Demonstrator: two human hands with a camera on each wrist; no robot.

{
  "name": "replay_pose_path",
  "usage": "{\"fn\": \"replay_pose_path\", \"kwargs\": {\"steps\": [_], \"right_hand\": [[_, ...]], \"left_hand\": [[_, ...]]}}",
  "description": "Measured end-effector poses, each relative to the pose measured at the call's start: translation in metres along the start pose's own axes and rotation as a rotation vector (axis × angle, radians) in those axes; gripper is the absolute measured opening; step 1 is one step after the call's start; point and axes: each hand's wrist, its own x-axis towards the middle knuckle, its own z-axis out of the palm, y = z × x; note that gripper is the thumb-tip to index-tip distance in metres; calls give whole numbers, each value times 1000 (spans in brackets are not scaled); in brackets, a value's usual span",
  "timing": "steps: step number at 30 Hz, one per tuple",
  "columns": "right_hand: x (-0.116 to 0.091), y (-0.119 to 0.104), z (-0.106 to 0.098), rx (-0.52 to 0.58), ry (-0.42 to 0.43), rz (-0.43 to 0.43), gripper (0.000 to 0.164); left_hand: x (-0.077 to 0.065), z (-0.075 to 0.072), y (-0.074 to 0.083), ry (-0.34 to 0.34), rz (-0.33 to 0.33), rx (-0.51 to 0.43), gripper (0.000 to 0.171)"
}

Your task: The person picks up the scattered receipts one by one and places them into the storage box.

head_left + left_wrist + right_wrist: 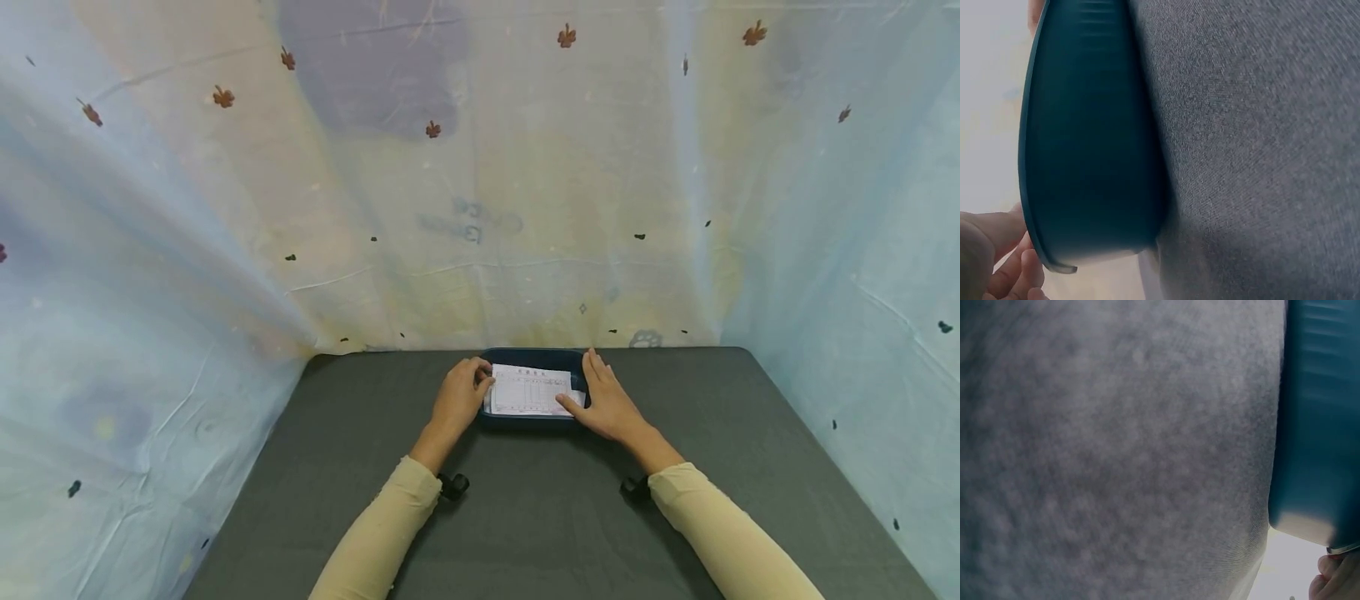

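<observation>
A dark blue plastic bin (528, 424) sits near the table's far edge, with white printed sheets of paper (530, 392) lying in it. My left hand (456, 396) is at the bin's left end, its fingers bent and its thumb close to the papers' left edge. In the left wrist view, thumb and fingers (1030, 265) meet at the bin's rim. Along the right end lies my right hand (611, 407), fingers extended and thumb reaching over the papers' lower right corner. Its fingertips (1330, 565) show by the rim in the right wrist view.
Dark grey cloth covers the table (540, 517). Right behind the table's far edge hangs a pale patterned curtain (480, 192), which also closes off both sides. Black straps (453, 487) sit at the wrists beside the beige sleeves (386, 529).
</observation>
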Motion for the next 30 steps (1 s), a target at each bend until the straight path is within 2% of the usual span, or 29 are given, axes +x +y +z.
{"fn": "replay_pose_path", "kwargs": {"steps": [6, 13, 17, 22, 30], "right_hand": [[2, -3, 1, -5, 7, -7, 111], [1, -6, -2, 0, 5, -30, 111], [1, -8, -4, -21, 6, -41, 111], [-1, -7, -9, -61, -4, -48, 108], [-5, -3, -20, -80, 35, -71, 101]], "left_hand": [[-4, -5, -9, -1, -13, -18, 15], [-10, -14, -26, 3, 16, -13, 21], [-13, -22, -36, -3, 35, 19, 21], [-19, -31, -48, -29, 23, 74, 24], [-28, -46, -68, -29, 26, 170, 35]]}}
